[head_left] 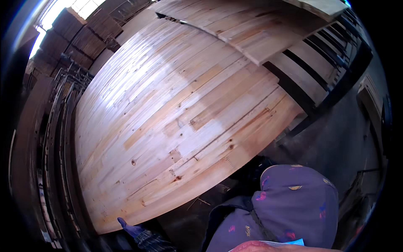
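Observation:
A large panel of glued pine strips, with knots and finger joints, spreads out in front of me. At its near left corner is my left hand in a bluish-purple glove, below a dark striped sleeve. The thumb lies against the panel's edge, and the hand looks closed on it; the other fingers are hidden. My right hand is out of view. A second wooden panel overlaps the far right part of the large one, and a paler board lies above it.
Dark metal bars of a frame show at the right. Long rails with metal fittings run close along the panel's left side. Stacks of timber stand at the far left, and boards lean at the right. My printed purple clothing is below.

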Available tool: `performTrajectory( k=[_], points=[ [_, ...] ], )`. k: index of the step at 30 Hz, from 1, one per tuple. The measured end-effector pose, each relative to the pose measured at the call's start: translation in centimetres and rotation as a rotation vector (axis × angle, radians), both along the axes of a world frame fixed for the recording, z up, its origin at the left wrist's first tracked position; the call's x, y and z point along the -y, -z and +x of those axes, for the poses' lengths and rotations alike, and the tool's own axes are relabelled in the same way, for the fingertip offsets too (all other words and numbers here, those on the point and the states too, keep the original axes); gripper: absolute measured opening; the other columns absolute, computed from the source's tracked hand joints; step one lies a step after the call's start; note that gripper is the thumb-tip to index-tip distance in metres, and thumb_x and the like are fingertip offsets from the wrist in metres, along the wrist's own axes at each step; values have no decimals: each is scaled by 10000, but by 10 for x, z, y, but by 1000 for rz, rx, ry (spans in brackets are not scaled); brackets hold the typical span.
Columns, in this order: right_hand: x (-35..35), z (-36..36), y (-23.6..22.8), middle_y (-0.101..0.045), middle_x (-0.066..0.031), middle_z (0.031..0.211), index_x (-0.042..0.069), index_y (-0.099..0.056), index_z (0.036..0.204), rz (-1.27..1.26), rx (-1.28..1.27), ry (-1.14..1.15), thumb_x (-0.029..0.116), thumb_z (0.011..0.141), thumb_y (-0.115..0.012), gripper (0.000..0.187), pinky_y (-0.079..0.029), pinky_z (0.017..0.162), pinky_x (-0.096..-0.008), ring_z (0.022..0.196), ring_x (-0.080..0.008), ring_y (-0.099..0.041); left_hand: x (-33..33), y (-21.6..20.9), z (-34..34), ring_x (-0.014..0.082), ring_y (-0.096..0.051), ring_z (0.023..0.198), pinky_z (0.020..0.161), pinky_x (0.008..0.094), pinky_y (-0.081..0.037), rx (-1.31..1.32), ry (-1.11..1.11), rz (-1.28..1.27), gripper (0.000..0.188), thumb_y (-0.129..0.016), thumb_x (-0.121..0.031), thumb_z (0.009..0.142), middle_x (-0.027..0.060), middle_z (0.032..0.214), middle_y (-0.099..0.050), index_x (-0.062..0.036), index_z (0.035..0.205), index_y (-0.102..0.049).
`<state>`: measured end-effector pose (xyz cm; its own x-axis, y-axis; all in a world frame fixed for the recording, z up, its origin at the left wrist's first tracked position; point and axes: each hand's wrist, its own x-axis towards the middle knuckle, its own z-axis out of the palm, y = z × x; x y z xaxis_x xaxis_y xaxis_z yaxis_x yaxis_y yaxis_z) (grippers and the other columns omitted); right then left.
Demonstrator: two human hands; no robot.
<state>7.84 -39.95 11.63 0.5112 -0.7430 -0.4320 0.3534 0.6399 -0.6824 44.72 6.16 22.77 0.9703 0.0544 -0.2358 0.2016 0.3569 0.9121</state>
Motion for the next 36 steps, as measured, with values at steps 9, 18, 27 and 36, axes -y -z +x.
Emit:
performTrajectory(
  k=[9, 18, 27, 36],
  points=[
    [-51, 118, 3, -535, -113, 1205, 31, -492, 1212, -15, 158, -63, 250, 916, -488, 368, -414, 938, -338, 1090, -221, -526, -37, 39, 28, 325, -354, 1242, 1039, 482, -306, 7, 427, -378, 708, -500, -518, 858, 146, 1370, -364, -46, 1353, -314],
    [-128, 220, -13, -511, -108, 1239, 34, -471, 1238, -23, 172, -349, 251, 926, -463, 381, -404, 951, -342, 1116, -216, -507, 4, 11, -18, 258, -500, 1120, 974, 395, -408, -237, 426, -445, 526, -527, -449, 878, 112, 1225, -522, -67, 1233, -461],
    [-228, 232, -22, -488, -103, 1274, 37, -451, 1265, 17, 76, -789, 252, 936, -439, 393, -394, 963, -346, 1141, -212, -489, 117, -10, -106, 246, -519, 1100, 893, 389, -482, -705, 1164, -633, 517, -622, -373, 838, 146, 1178, -538, -67, 1222, -460],
    [-338, 301, -92, -515, -159, 1237, 36, -460, 1263, -937, 319, -1354, 168, 885, -563, 413, -439, 917, -372, 1081, -259, -527, -21, -87, -115, 318, -437, 1187, 909, 428, -461, 418, 400, -217, 701, -560, -260, 871, 202, 1374, -298, -133, 1408, -128]
  ],
)
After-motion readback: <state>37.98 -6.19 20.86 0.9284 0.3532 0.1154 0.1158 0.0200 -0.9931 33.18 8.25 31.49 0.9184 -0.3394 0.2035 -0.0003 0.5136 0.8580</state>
